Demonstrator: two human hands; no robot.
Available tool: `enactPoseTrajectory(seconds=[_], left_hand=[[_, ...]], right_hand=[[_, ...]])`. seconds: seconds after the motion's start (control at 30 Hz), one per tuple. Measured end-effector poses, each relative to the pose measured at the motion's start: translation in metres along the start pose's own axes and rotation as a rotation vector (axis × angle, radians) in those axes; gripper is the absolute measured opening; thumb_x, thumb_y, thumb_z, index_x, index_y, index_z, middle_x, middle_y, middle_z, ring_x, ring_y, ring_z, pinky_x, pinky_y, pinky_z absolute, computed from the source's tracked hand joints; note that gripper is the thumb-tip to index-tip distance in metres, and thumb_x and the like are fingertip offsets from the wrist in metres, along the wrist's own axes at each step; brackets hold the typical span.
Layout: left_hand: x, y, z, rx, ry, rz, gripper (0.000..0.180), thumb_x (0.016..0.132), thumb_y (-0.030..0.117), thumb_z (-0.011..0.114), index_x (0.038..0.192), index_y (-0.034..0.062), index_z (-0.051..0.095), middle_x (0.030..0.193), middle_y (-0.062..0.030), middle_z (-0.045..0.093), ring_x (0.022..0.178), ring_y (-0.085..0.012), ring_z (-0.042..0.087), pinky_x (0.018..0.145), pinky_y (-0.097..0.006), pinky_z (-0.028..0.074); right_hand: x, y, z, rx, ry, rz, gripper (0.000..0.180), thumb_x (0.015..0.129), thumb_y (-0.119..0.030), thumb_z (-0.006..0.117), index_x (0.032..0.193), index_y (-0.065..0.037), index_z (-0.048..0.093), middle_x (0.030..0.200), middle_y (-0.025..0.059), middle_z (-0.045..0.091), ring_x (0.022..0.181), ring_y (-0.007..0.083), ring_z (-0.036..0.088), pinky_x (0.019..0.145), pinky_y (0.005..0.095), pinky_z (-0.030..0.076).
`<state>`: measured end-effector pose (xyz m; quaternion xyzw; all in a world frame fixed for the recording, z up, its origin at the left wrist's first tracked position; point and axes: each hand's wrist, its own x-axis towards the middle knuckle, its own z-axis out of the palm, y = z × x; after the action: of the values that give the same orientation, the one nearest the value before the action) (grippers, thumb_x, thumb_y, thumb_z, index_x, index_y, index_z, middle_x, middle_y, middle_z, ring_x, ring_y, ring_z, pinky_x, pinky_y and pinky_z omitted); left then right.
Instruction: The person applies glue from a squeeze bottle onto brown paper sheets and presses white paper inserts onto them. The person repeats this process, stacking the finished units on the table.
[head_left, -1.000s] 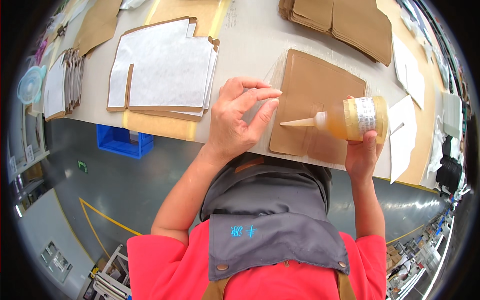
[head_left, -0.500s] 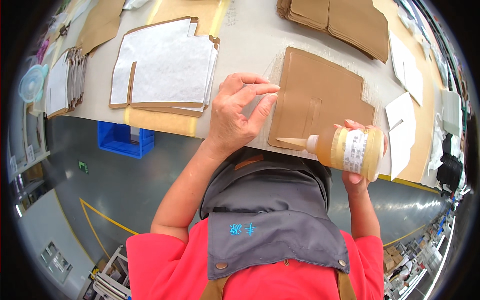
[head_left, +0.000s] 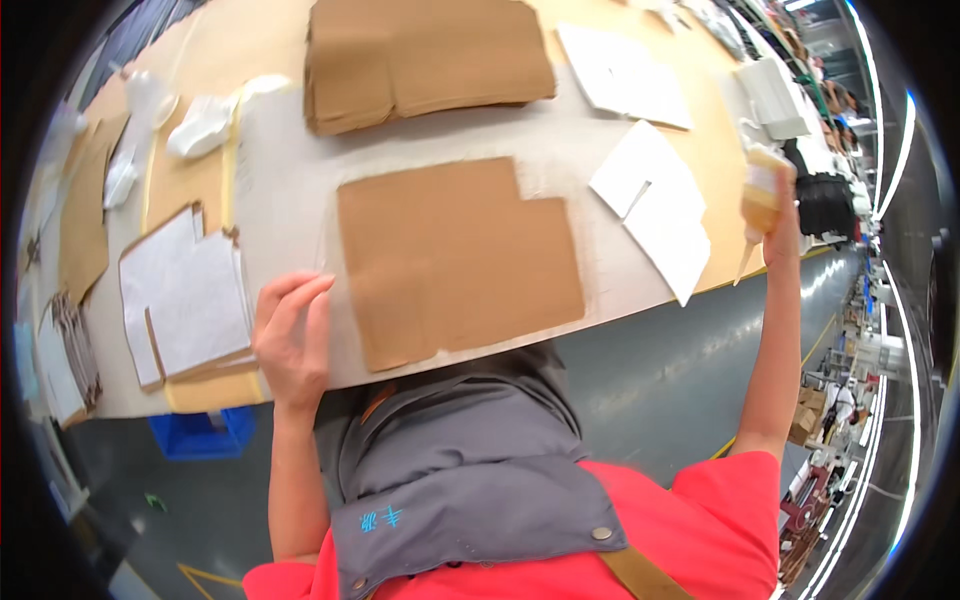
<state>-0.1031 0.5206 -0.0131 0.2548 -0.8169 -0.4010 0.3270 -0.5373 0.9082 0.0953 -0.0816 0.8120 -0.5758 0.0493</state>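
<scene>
Right hand (head_left: pixel 783 215) clenched around a yellow glue bottle (head_left: pixel 760 195), held off the table's right edge with the long nozzle pointing down and slightly inward, clear of the surface. Left hand (head_left: pixel 292 340) open, fingers spread flat on the pale work surface at the near edge of the table (head_left: pixel 290 170), just beside the left edge of the brown card blank (head_left: pixel 455 260); grasping nothing, whether touching the card not discernible. Brown card blank lying flat near the middle of the near edge, notched at its upper right corner, one lower corner overhanging the edge slightly. Stack of brown card blanks (head_left: pixel 425 55) toward the far edge, well apart from the single blank. White sheets (head_left: pixel 655 210) near the right edge, between the single blank and the bottle; further white sheets (head_left: pixel 625 70) toward the far right corner. White-faced pieces on brown backing (head_left: pixel 185 295) at the near left, just beside the left hand. Blue crate (head_left: pixel 200 435) on the floor below the near edge. Grey apron and red shirt visible at the lower edge of the view.
</scene>
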Motion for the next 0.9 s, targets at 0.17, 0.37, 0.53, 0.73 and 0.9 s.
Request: enactPoseTrajectory(seconds=[0.17,0.37,0.53,0.73,0.9], left_hand=[[0.002,0.0,0.008,-0.024,-0.025,-0.013,0.016,0.089,0.001,0.063,0.101,0.0014,0.073,0.102,-0.0111,0.066,0.097,-0.0255,0.063,0.088,-0.034,0.049],[0.0,0.0,0.001,0.032,-0.048,-0.025,0.016,0.089,0.003,0.062,0.101,0.0015,0.073,0.104,-0.012,0.065,0.098,-0.0266,0.063,0.089,-0.035,0.048],[-0.002,-0.001,-0.003,0.088,-0.056,0.043,0.017,0.088,0.001,0.062,0.101,0.0022,0.073,0.103,-0.0122,0.064,0.099,-0.0269,0.062,0.089,-0.035,0.049],[0.016,0.029,-0.005,0.127,-0.065,0.139,0.017,0.086,-0.003,0.063,0.098,0.0026,0.073,0.102,-0.0114,0.064,0.098,-0.0262,0.063,0.087,-0.034,0.05],[0.06,0.064,0.024,0.068,-0.2,0.252,0.02,0.085,-0.005,0.064,0.1,0.0034,0.073,0.104,-0.0123,0.064,0.098,-0.0266,0.064,0.086,-0.034,0.051]], right_hand=[[0.03,0.069,-0.04,-1.09,-0.035,-0.142,0.059,0.091,-0.051,0.065,0.123,-0.002,0.059,0.112,0.0178,0.067,0.099,0.0309,0.066,0.087,0.0385,0.051],[0.031,0.049,0.025,-0.993,0.031,-0.639,0.06,0.086,-0.05,0.071,0.12,-0.001,0.062,0.124,0.0156,0.062,0.105,0.0299,0.063,0.091,0.0397,0.05],[0.055,0.029,0.084,-0.763,-0.384,-0.166,0.059,0.083,-0.051,0.074,0.115,-0.002,0.065,0.117,0.0122,0.064,0.103,0.0241,0.062,0.089,0.0367,0.05],[0.083,0.033,0.093,-0.711,-0.591,0.027,0.047,0.083,-0.046,0.077,0.105,-0.005,0.068,0.1,0.0055,0.068,0.099,0.0149,0.061,0.086,0.0321,0.048],[0.061,0.03,0.085,-0.271,-0.625,0.012,0.019,0.089,-0.023,0.073,0.097,-0.007,0.068,0.089,-0.0035,0.065,0.087,0.0052,0.057,0.082,0.0238,0.045]])
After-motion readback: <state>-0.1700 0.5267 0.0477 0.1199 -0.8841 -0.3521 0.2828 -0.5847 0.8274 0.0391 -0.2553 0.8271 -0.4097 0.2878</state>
